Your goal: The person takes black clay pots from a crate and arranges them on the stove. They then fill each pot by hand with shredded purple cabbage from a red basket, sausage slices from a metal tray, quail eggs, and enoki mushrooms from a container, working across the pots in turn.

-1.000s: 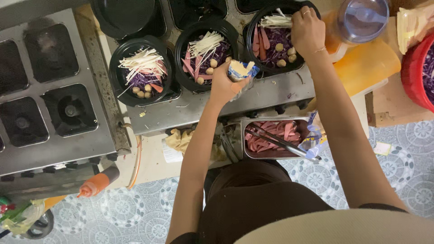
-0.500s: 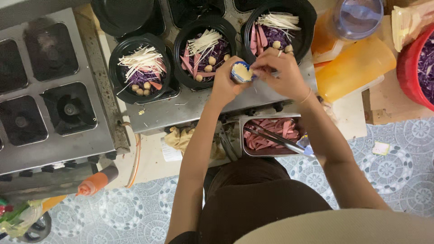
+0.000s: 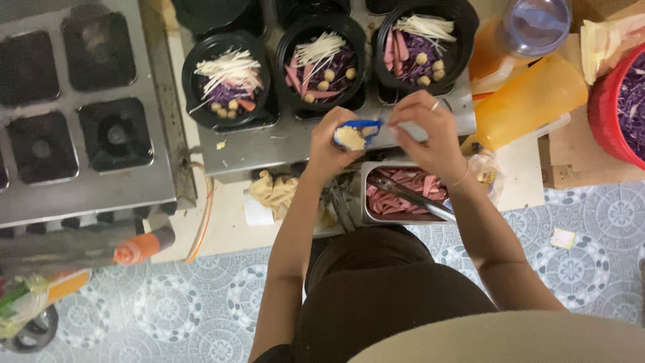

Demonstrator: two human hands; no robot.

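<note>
From up here I see the steel counter (image 3: 269, 144) running across the top, with a grey stove (image 3: 74, 114) of dark square wells at its left end. Three black bowls sit in a row on the counter: the left bowl (image 3: 227, 77), the middle bowl (image 3: 321, 60) and the right bowl (image 3: 423, 44), each filled with purple cabbage, white shreds, pink strips and small pale balls. A red tub (image 3: 621, 101) of purple cabbage is cut off by the right edge, and an orange jug (image 3: 527, 101) lies tilted between it and the right bowl. Below the counter edge a steel tray (image 3: 403, 191) holds pink strips, with tongs (image 3: 410, 195) lying across it. My left hand (image 3: 332, 138) has its grip closed around a small blue cup (image 3: 353, 134) of pale filling, held above the counter edge just in front of the middle bowl. My right hand (image 3: 426, 128) meets it from the right, fingers pinched shut at the cup's rim; what they pinch I cannot tell.
</note>
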